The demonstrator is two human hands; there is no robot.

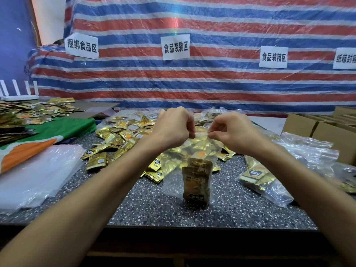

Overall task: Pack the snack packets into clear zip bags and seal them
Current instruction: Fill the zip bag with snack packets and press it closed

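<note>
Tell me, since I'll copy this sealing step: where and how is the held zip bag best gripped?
Pinch the bag at its red zip strip from above, one grip at each end, as the left hand and right hand do. It stands upright, packets weighing its bottom, so the top likely stays taut and nothing spills.

striped tarp [212, 83], paper signs [175, 47], cardboard boxes [335, 135], router [18, 93].
</note>
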